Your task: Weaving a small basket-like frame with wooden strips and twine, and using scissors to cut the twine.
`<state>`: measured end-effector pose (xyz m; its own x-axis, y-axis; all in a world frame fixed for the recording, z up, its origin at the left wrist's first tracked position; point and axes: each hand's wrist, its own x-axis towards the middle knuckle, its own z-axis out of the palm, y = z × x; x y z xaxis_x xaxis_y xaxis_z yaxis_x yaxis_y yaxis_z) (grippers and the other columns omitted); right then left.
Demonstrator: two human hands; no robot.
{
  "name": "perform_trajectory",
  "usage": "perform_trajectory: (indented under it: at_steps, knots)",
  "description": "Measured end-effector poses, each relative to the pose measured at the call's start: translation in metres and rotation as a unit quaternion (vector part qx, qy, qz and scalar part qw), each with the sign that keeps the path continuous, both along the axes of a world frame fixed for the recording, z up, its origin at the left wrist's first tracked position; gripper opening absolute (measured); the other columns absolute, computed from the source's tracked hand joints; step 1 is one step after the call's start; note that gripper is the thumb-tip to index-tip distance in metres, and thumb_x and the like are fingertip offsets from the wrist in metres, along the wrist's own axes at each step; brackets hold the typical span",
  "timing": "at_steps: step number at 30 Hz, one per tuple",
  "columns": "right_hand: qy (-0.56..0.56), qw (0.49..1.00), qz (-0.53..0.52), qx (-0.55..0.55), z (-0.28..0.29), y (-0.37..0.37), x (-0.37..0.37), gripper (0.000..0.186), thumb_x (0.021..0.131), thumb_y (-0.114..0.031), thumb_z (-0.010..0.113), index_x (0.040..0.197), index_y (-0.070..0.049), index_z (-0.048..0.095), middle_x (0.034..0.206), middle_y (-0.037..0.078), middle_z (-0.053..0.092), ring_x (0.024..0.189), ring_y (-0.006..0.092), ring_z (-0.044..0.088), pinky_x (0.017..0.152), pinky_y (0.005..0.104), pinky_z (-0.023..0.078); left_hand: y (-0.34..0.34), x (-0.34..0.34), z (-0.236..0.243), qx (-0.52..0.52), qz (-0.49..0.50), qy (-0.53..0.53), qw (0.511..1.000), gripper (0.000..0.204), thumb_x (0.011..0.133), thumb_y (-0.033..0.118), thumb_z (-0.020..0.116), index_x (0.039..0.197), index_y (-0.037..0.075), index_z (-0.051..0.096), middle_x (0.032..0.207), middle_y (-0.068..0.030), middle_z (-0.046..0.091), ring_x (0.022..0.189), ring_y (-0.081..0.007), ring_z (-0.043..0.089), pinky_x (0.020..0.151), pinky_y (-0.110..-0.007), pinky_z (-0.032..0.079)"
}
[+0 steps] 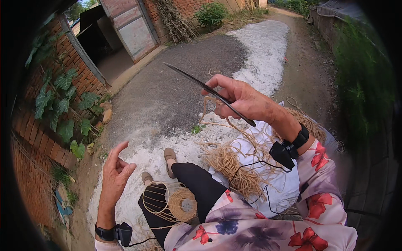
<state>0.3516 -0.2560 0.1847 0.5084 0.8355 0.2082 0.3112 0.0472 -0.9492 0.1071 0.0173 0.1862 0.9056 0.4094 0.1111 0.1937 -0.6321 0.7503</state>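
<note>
My right hand (238,98) is raised at the upper middle, closed around a long, thin, dark tool with a pointed end (190,80). I cannot make out its exact kind. A strand of tan cord (204,112) also loops by these fingers and trails down toward a cord pile (234,169). My left hand (116,173) is held up at the lower left, index finger stretched out and thumb apart, with nothing in it. On my lap rests a partly woven basket (182,201), its bare ribs fanning out to the left. Neither hand touches it.
A white sheet (289,184) lies under the cord pile on my right, with a black cable across it. More coiled cord (307,123) lies behind my right wrist. Leafy vines (65,104) and a brick wall (31,125) stand on the left. An open door (130,29) is ahead.
</note>
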Motion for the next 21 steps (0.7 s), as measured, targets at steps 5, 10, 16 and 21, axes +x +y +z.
perform_trajectory:
  at_steps: [5, 10, 16, 21]
  knots:
    - [-0.041, 0.989, 0.140, 0.029, 0.009, 0.036, -0.048, 0.041, 0.072, -0.004, 0.064, 0.111, -0.007, 0.050, 0.065, 0.001, 0.058, 0.063, 0.0096, 0.050, 0.057, 0.0267, 0.040, -0.067, 0.050, -0.006, -0.293, -0.195, -0.021, 0.936, 0.070, 0.080, 0.026, 0.071, 0.138, 0.006, 0.038, 0.114, -0.0100, 0.053, 0.079, -0.0111, 0.058, 0.069, -0.026, 0.051]
    - [-0.343, 0.924, -0.121, -0.121, -0.038, 0.022, -0.010, 0.037, 0.071, -0.002, 0.066, 0.104, -0.011, 0.051, 0.068, 0.014, 0.062, 0.064, 0.0301, 0.063, 0.057, 0.0400, 0.045, -0.026, 0.015, -0.012, -0.361, -0.112, 0.001, 0.926, 0.029, 0.096, 0.029, 0.051, 0.089, 0.002, 0.057, 0.062, 0.0036, 0.039, 0.053, -0.0069, 0.043, 0.049, -0.022, 0.039]
    - [-0.229, 0.844, -0.428, -0.226, -0.119, -0.082, 0.099, 0.031, 0.074, -0.010, 0.063, 0.104, -0.011, 0.057, 0.078, 0.019, 0.065, 0.078, 0.0381, 0.063, 0.069, 0.0464, 0.048, 0.118, -0.079, 0.007, -0.221, 0.153, -0.214, 0.939, 0.024, 0.097, 0.029, 0.050, 0.082, 0.011, 0.049, 0.059, 0.0085, 0.026, 0.046, -0.0023, 0.025, 0.040, -0.020, 0.023]
    - [-0.231, 0.743, -0.553, -0.298, -0.133, -0.152, 0.124, 0.034, 0.074, -0.010, 0.063, 0.106, -0.016, 0.056, 0.093, 0.017, 0.068, 0.090, 0.0377, 0.063, 0.073, 0.0462, 0.049, 0.252, -0.188, -0.031, -0.097, 0.393, -0.281, 0.870, 0.026, 0.094, 0.037, 0.054, 0.084, 0.012, 0.052, 0.057, 0.0079, 0.029, 0.046, -0.0037, 0.028, 0.040, -0.021, 0.024]
